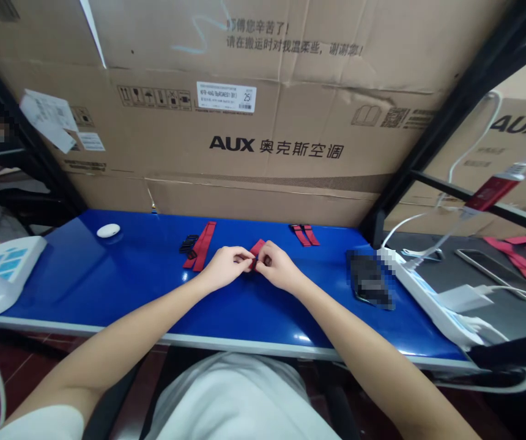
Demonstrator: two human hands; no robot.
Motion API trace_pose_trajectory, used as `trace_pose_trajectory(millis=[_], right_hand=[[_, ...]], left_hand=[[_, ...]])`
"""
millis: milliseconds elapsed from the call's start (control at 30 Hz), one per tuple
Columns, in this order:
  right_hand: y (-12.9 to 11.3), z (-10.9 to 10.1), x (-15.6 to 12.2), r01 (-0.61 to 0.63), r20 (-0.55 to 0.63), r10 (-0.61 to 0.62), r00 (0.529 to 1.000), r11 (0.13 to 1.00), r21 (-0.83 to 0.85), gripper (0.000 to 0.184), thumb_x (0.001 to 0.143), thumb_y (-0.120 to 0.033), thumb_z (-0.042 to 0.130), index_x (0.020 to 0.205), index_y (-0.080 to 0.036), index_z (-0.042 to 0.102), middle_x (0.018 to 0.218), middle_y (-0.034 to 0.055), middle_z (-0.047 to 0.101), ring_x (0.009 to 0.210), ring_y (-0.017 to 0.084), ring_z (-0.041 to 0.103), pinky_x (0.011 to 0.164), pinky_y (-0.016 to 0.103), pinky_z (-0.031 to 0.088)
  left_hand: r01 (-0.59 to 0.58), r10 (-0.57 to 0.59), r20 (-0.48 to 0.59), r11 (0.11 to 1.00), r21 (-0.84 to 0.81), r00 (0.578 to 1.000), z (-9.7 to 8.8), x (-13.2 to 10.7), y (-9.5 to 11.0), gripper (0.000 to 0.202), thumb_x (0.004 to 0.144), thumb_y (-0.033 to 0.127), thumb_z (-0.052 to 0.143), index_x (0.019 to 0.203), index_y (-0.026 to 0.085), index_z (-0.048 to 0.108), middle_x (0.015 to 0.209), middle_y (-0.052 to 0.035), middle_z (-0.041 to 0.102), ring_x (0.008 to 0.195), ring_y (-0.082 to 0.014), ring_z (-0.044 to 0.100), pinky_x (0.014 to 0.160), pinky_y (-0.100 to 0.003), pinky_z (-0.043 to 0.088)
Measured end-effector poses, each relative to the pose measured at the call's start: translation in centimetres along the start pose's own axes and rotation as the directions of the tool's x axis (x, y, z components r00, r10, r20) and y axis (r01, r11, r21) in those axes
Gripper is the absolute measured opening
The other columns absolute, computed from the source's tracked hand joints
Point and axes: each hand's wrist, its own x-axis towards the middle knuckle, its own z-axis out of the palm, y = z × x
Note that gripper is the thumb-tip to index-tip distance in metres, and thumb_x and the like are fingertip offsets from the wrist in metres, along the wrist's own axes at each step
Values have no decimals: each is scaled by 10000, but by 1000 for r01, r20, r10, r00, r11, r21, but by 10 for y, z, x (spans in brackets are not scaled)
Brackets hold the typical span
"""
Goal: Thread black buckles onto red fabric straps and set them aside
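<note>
My left hand (227, 266) and my right hand (277, 265) meet over the middle of the blue table, fingers closed in a pinch. Between them is a short red strap (257, 247), partly hidden by the fingers, with something small and dark at its lower part. Left of my left hand lie longer red straps (205, 244), beside a small pile of black buckles (188, 244). Farther back on the right rests a red strap piece with a black buckle (305, 234).
A blue table (144, 293) spans the front, with a large cardboard box (162, 146) behind it. At right are a dark phone-like object (369, 278) and a white power strip (428, 299). A white round object (108, 231) and a white device (10, 269) are at left.
</note>
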Motion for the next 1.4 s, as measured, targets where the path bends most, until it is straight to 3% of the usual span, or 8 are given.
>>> trace_pose_trajectory(millis=[233,367,533,700,833,967,1200,1400], right_hand=[[12,-11,7,-138,124,101,987,932,337,158,860,-359,563,871,-207,517,770,26,605,677,176,579,660,354,486],[24,-21,10,16,-4,-16,1000,992,-126,250,821,-168,575,1060,-218,632,1115,101,565,1047,250,530,917,449,423],[36,-16,11,-78,60,113,992,903,-423,399,807,-126,603,1173,-280,638,1295,116,464,1160,309,432,940,492,360],[40,-21,13,-130,13,148,989,902,-411,20,792,-180,654,783,-197,654,949,79,547,944,240,481,868,412,380],[40,-32,7,-174,35,198,980,922,-346,150,756,-309,720,790,-189,637,869,55,544,831,202,495,788,352,403],[40,-36,1,-221,48,247,968,925,-309,221,652,-316,793,708,-192,618,792,34,559,707,166,498,666,299,391],[14,-30,4,-275,32,273,961,956,98,144,727,-306,705,769,-197,621,571,-33,550,534,126,468,544,261,349],[-17,-29,0,-361,309,215,927,736,572,288,743,-400,718,924,-177,717,840,53,684,730,162,588,694,304,451]], left_hand=[[95,-60,124,950,-297,990,-12,0,3,353,679,289,816,942,122,651,866,-83,724,756,-170,688,781,-335,546],[127,-48,271,951,-281,961,-23,-2,7,339,655,290,838,866,123,631,801,-65,707,719,-154,671,755,-319,535],[121,-26,410,971,-207,912,-39,-4,13,306,683,289,815,873,136,630,829,-55,691,726,-152,665,731,-310,534],[60,-44,220,996,-64,974,-60,3,6,314,719,349,773,910,138,642,798,-54,692,689,-164,668,712,-323,543],[50,-56,50,993,111,997,-72,9,-7,283,737,364,741,893,144,653,720,-43,685,653,-182,675,684,-316,533],[65,-70,33,988,139,997,-74,10,-12,310,751,410,717,896,145,647,698,-35,673,617,-180,664,656,-312,526],[-19,20,49,999,-39,999,-51,4,5,302,797,430,681,896,153,610,993,-71,684,637,-106,598,597,-243,468],[124,-51,177,893,-432,983,-25,0,10,354,818,442,679,876,188,439,1031,-90,695,647,-165,690,562,-268,501]])
